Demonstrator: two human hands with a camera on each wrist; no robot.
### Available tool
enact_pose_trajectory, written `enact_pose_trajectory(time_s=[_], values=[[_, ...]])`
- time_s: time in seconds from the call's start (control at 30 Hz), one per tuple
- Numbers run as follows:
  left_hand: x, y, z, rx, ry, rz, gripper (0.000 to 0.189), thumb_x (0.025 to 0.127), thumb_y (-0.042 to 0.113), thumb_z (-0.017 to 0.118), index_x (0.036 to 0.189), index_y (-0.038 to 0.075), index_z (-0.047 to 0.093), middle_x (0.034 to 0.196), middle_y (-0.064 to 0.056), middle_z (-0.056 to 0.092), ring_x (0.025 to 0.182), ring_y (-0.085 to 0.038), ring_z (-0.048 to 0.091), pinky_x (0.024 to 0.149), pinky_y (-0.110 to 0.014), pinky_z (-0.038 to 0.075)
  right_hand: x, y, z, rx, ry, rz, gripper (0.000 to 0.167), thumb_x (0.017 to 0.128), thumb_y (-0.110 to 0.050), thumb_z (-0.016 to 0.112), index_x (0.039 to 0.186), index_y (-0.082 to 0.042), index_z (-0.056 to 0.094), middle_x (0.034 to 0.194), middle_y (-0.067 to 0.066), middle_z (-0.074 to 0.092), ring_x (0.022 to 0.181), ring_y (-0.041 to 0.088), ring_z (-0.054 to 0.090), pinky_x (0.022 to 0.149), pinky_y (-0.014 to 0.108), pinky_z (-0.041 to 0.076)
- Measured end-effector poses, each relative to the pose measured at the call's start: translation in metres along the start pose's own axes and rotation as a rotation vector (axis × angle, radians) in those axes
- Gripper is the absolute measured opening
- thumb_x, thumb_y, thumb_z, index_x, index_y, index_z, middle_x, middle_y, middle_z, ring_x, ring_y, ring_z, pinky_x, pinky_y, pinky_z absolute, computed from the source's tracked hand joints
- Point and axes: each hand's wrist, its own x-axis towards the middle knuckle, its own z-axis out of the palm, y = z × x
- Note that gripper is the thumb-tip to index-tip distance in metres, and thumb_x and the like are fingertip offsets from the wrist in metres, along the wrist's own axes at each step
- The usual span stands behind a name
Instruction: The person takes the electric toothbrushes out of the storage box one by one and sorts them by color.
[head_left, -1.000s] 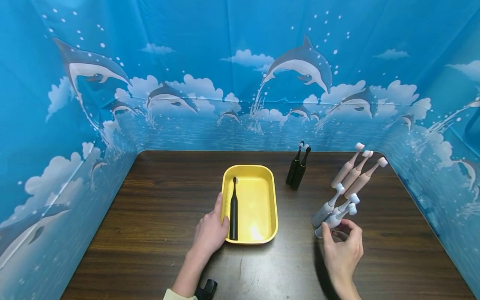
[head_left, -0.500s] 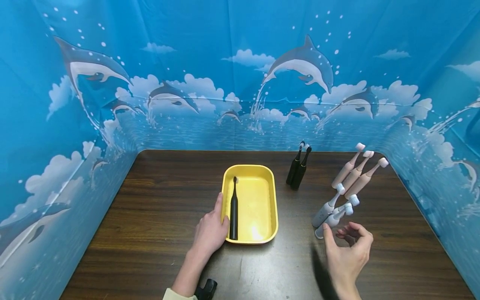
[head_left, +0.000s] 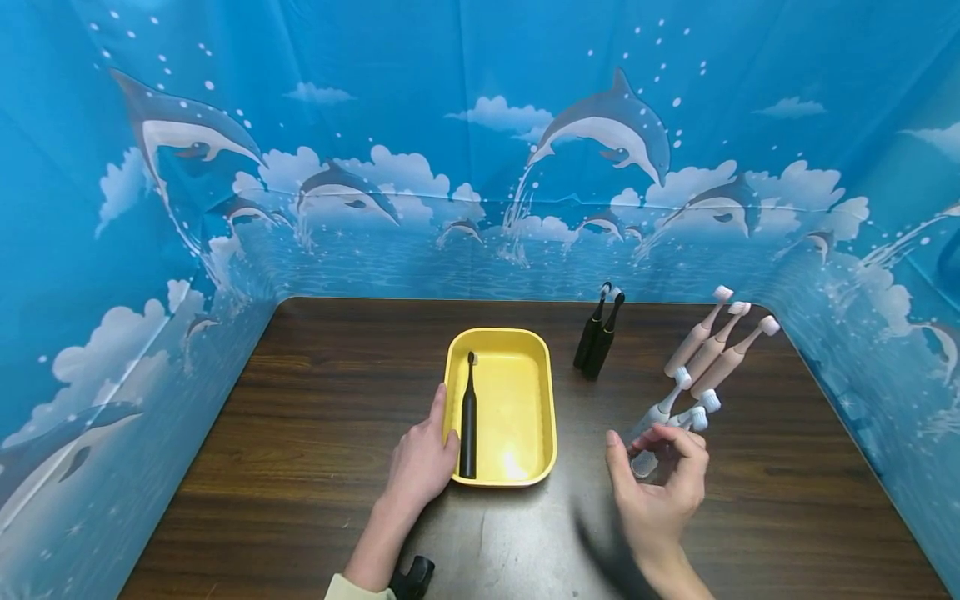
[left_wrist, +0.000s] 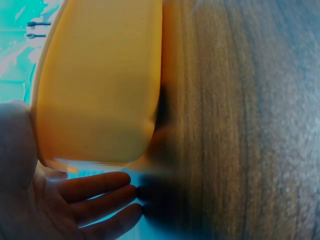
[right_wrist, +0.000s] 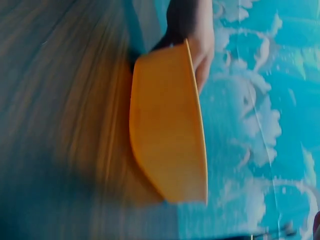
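Note:
A yellow tray [head_left: 517, 400] stands in the middle of the table, with a black electric toothbrush [head_left: 468, 425] lying along its left side. My left hand [head_left: 422, 462] rests at the tray's left rim, index finger and thumb touching it; the left wrist view shows the other fingers [left_wrist: 100, 200] extended below the tray, holding nothing. My right hand [head_left: 663, 492] is in front of three pale grey electric toothbrushes [head_left: 660, 410] standing upright. Its thumb and fingers are apart, and a brush's base shows through the gap. The hand partly hides these brushes.
Two black electric toothbrushes [head_left: 598, 342] stand upright behind and right of the tray. Three pink ones [head_left: 705, 358] stand at the back right, behind the grey group. A dolphin-print curtain [head_left: 420, 167] encloses the table's back and sides.
My right hand was touching the front grey toothbrush, then came away from it, and has since shifted left. That brush leans slightly differently but still stands. The left hand and tray have stayed put.

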Motion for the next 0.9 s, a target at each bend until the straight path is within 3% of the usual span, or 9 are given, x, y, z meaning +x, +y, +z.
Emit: enact_pose_trajectory(time_s=[0.1, 0.27, 0.37, 0.5, 0.67, 0.77, 0.9], values=[[0.0, 0.0, -0.001, -0.001, 0.003, -0.001, 0.07, 0.096, 0.016, 0.061, 0.16, 0.008, 0.034, 0.093, -0.025, 0.07, 0.061, -0.026, 0.06, 0.053, -0.046, 0.046, -0.002, 0.0, 0.018, -0.002, -0.098, -0.007, 0.047, 0.086, -0.009, 0.078, 0.105, 0.024, 0.05, 0.09, 0.027, 0.053, 0.079, 0.015, 0.058, 0.074, 0.017, 0.05], [-0.001, -0.001, -0.001, 0.001, 0.012, 0.004, 0.07, 0.096, 0.016, 0.061, 0.16, 0.007, 0.035, 0.093, -0.025, 0.071, 0.065, -0.03, 0.064, 0.054, -0.049, 0.047, -0.012, 0.012, 0.046, 0.005, -0.239, 0.016, 0.047, 0.077, 0.005, 0.077, 0.115, 0.021, 0.053, 0.095, 0.03, 0.055, 0.075, 0.028, 0.059, 0.072, 0.022, 0.052], [-0.002, -0.001, -0.001, 0.005, 0.016, 0.005, 0.069, 0.095, 0.016, 0.061, 0.159, 0.008, 0.036, 0.094, -0.025, 0.071, 0.068, -0.033, 0.066, 0.056, -0.051, 0.048, -0.019, 0.019, 0.061, -0.021, -0.316, 0.06, 0.054, 0.074, 0.01, 0.079, 0.121, 0.015, 0.054, 0.1, 0.026, 0.058, 0.077, 0.03, 0.06, 0.069, 0.028, 0.054], [-0.001, 0.0, 0.001, 0.008, 0.015, 0.005, 0.069, 0.095, 0.016, 0.062, 0.159, 0.007, 0.036, 0.093, -0.025, 0.071, 0.071, -0.036, 0.067, 0.058, -0.052, 0.049, -0.024, 0.024, 0.078, -0.024, -0.441, 0.195, 0.062, 0.079, 0.008, 0.08, 0.134, 0.005, 0.052, 0.112, 0.019, 0.061, 0.084, 0.025, 0.064, 0.068, 0.036, 0.058], [-0.001, -0.001, 0.002, 0.012, 0.018, 0.005, 0.07, 0.095, 0.016, 0.062, 0.159, 0.007, 0.036, 0.097, -0.027, 0.071, 0.076, -0.039, 0.069, 0.06, -0.054, 0.05, -0.027, 0.03, 0.098, -0.014, -0.595, 0.461, 0.068, 0.086, -0.002, 0.078, 0.146, -0.004, 0.045, 0.126, 0.014, 0.06, 0.092, 0.028, 0.067, 0.072, 0.04, 0.059], [-0.001, -0.002, 0.003, 0.016, 0.02, 0.008, 0.07, 0.095, 0.016, 0.062, 0.159, 0.007, 0.035, 0.097, -0.026, 0.072, 0.076, -0.039, 0.07, 0.059, -0.053, 0.05, -0.029, 0.033, 0.108, -0.048, -0.699, 0.62, 0.073, 0.085, -0.007, 0.078, 0.149, -0.005, 0.043, 0.134, 0.014, 0.057, 0.099, 0.031, 0.067, 0.076, 0.042, 0.058], [0.0, -0.003, 0.004, 0.022, 0.026, 0.017, 0.071, 0.094, 0.016, 0.062, 0.159, 0.006, 0.035, 0.093, -0.025, 0.071, 0.071, -0.038, 0.069, 0.056, -0.052, 0.049, -0.033, 0.039, 0.119, -0.135, -0.898, 0.761, 0.083, 0.082, -0.012, 0.08, 0.153, 0.0, 0.037, 0.145, 0.023, 0.051, 0.11, 0.037, 0.065, 0.083, 0.047, 0.055]])
